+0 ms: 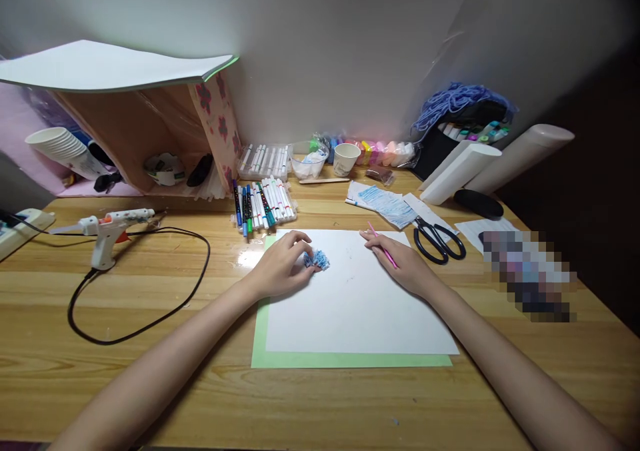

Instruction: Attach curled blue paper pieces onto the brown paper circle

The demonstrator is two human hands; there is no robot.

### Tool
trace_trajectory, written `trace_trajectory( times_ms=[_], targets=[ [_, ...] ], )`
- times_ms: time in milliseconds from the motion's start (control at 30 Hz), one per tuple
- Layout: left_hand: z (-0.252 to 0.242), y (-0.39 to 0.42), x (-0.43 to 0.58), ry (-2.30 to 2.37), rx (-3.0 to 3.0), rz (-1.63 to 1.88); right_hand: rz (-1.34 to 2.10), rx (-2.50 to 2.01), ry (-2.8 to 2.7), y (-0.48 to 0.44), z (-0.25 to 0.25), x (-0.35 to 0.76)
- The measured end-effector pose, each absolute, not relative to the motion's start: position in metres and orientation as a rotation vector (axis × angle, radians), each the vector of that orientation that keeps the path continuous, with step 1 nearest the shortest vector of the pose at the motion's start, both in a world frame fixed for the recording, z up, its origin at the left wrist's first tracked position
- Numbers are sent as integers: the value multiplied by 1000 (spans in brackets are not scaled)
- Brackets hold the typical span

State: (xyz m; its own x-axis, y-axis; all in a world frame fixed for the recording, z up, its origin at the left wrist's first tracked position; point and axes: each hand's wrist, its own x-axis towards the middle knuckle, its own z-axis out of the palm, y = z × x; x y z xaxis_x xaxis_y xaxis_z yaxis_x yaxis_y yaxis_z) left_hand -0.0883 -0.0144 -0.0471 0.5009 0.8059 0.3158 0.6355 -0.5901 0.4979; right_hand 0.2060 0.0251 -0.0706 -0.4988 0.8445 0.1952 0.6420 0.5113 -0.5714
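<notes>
On a white sheet of paper [350, 318], which lies over a light green sheet [360, 359], sits a small crumpled clump of blue-and-white paper [320, 260]. My left hand [283, 264] curls round the clump's left side, thumb and fingertips against it. To the right, my right hand [400, 261] rests on the white sheet, closed on a thin pink stick [389, 258]. The stick's exact kind does not show. A few tiny bluish specks lie on the sheet between my hands.
Black-handled scissors [437, 241] and blue-coloured paper strips [385, 204] lie behind my right hand. Markers [263, 204], a paper cup [346, 159] and a clear bowl [309, 162] stand behind. A glue gun [107, 234] with its looped cable lies left, before a box shelf [217, 124].
</notes>
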Motion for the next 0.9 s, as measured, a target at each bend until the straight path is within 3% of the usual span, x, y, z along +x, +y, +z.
trace_trajectory(
  times_ms=[600, 900],
  targets=[
    [-50, -14, -86, 1288, 2461, 755, 629, -1231, -2288, 24, -69, 206],
    [-55, -8, -97, 1750, 2055, 1001, 624, -1154, -2326, 31, -72, 208]
  ],
)
